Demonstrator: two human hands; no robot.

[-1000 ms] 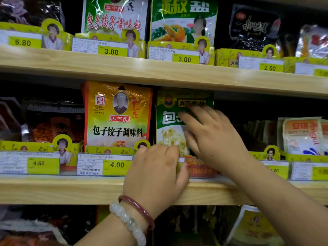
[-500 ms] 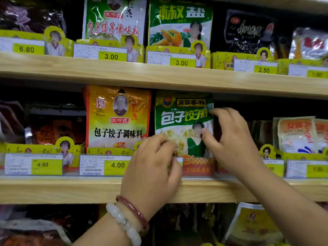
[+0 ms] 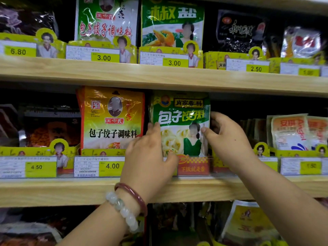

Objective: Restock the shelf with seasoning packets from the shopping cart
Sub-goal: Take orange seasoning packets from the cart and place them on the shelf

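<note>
Hands frame the green seasoning packet (image 3: 181, 125) standing upright on the middle shelf (image 3: 53, 190); left hand (image 3: 150, 157) pinches its lower left edge, right hand (image 3: 227, 137) its right edge, thumb in front; orange packet (image 3: 111, 119) stands just left of the left hand; placement looks nearly finished; shopping cart unseen, so remaining stock unknown.

Upper shelf price tags: 6.80 (image 3: 18, 51), 3.00 (image 3: 104, 58), 3.00 (image 3: 174, 63), 2.50 (image 3: 256, 69). Middle shelf price tags: 4.50 (image 3: 36, 167) and 4.00 (image 3: 112, 166). Printed on the yellow packet (image 3: 111, 118): 包子饺子调味料; on the green packet (image 3: 181, 119): 肖家香料, 包子饺子料; on the green packet above (image 3: 173, 23): 椒盐.
</note>
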